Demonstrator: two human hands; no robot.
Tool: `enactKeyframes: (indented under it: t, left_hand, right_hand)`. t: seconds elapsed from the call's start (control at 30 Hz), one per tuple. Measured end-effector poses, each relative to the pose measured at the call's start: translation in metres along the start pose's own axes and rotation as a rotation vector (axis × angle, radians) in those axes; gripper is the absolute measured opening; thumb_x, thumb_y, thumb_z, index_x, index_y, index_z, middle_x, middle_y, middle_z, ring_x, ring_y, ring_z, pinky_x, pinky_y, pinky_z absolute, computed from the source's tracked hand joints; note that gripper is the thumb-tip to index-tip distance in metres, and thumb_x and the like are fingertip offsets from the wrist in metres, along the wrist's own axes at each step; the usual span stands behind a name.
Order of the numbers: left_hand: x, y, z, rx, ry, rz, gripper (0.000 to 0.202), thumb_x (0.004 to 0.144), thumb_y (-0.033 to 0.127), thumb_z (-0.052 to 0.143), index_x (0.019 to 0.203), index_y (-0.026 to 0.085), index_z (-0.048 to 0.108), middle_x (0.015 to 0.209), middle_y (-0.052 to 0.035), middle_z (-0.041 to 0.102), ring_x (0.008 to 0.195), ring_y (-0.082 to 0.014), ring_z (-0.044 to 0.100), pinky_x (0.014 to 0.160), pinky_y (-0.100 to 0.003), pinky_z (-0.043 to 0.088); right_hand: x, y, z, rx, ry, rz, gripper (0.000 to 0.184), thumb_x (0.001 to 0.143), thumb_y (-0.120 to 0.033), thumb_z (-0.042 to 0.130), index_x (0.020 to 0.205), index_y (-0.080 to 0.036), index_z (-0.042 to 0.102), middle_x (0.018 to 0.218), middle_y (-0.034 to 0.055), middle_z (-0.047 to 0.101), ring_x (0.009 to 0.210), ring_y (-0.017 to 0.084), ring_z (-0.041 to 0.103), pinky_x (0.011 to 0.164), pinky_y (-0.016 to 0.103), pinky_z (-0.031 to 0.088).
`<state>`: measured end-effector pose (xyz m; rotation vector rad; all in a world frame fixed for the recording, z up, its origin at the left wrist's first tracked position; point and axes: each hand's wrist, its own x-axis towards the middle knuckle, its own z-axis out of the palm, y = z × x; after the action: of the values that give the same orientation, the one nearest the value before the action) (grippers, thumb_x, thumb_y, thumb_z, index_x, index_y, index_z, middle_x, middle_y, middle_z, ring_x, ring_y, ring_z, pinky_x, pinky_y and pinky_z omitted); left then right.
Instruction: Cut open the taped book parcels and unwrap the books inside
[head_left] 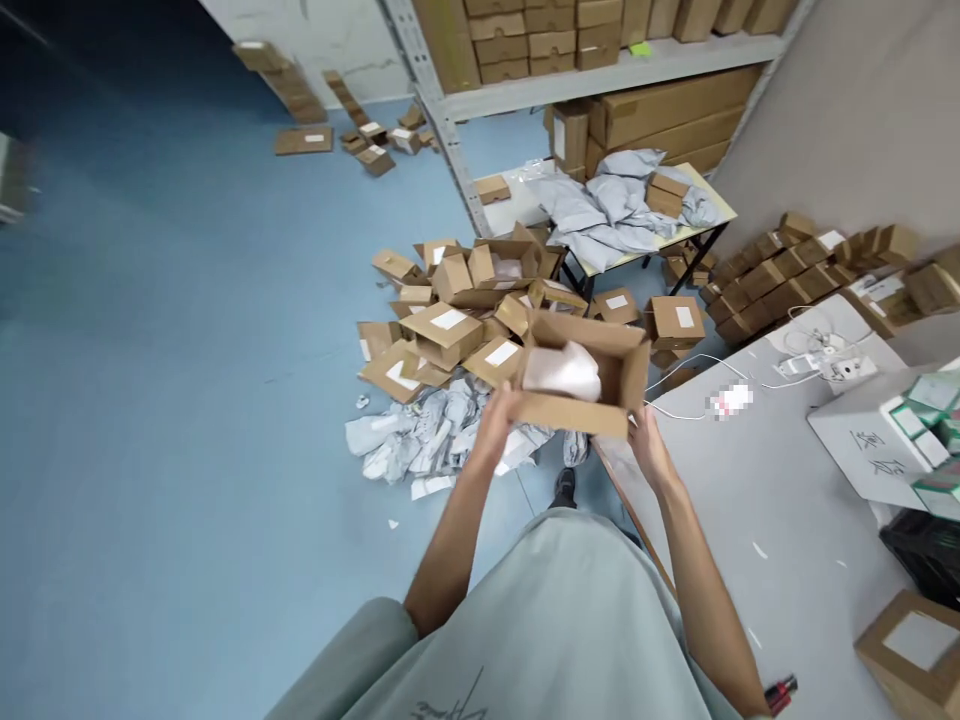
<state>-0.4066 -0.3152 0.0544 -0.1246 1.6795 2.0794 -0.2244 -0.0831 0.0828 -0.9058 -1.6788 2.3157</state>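
An opened cardboard box (574, 412) is held up in front of me between both hands. Inside it lies a crumpled piece of whitish wrapping (566, 370), perhaps bubble wrap; what it covers, if anything, I cannot see. My left hand (498, 415) grips the box at its left near corner. At the right near corner, my right hand (648, 440) is closed on the cardboard. The box hangs above the heap of opened boxes (446, 330) on the floor and beside the table edge.
A white-topped table (720, 500) on my right bears cables, a white carton (862, 450) and a red-black tool (781, 692). Grey plastic bags (420, 435) lie on the floor near my feet. Beyond stand a small table (712, 200) with parcels and a metal shelf (525, 102).
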Motion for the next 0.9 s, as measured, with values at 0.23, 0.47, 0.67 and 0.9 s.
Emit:
enactKeyframes:
  t: [0.23,0.47,0.67,0.9]
  left_hand:
    - [0.037,0.065,-0.098,-0.076,0.366,0.160,0.076,0.090,0.063,0.079,0.154,0.024,0.063,0.169,-0.0140,0.057,0.153,-0.0350,0.058,0.126,-0.051,0.047]
    - [0.000,-0.011,-0.070,0.020,0.236,-0.142,0.046,0.083,0.050,0.083,0.118,0.022,0.072,0.142,-0.0175,0.076,0.128,-0.0318,0.074,0.122,-0.054,0.051]
    - [-0.017,-0.064,0.009,0.209,-0.142,-0.274,0.056,0.074,0.059,0.087,0.110,0.019,0.074,0.131,-0.0168,0.079,0.120,-0.0318,0.077,0.117,-0.054,0.054]
    - [-0.055,-0.134,0.142,0.422,-0.649,-0.393,0.045,0.077,0.056,0.089,0.099,0.022,0.070,0.125,-0.0135,0.081,0.122,-0.0315,0.078,0.122,-0.056,0.053]
  right_hand:
    - [0.077,-0.006,0.091,-0.088,-0.185,0.057,0.103,0.089,-0.098,0.057,0.163,-0.027,0.059,0.173,0.0118,0.054,0.166,0.032,0.044,0.137,0.052,0.035]
    - [-0.002,0.032,0.031,-0.156,-0.210,0.156,0.096,0.079,-0.099,0.070,0.142,-0.025,0.076,0.154,0.0154,0.071,0.152,0.037,0.060,0.130,0.057,0.042]
    - [-0.095,0.058,-0.072,-0.075,0.218,0.237,0.090,0.072,-0.090,0.083,0.130,-0.021,0.079,0.140,0.0181,0.078,0.136,0.037,0.071,0.124,0.059,0.047]
    - [-0.247,0.074,-0.152,0.182,0.766,0.086,0.068,0.082,-0.072,0.087,0.129,-0.024,0.078,0.133,0.0141,0.081,0.125,0.033,0.077,0.120,0.054,0.052]
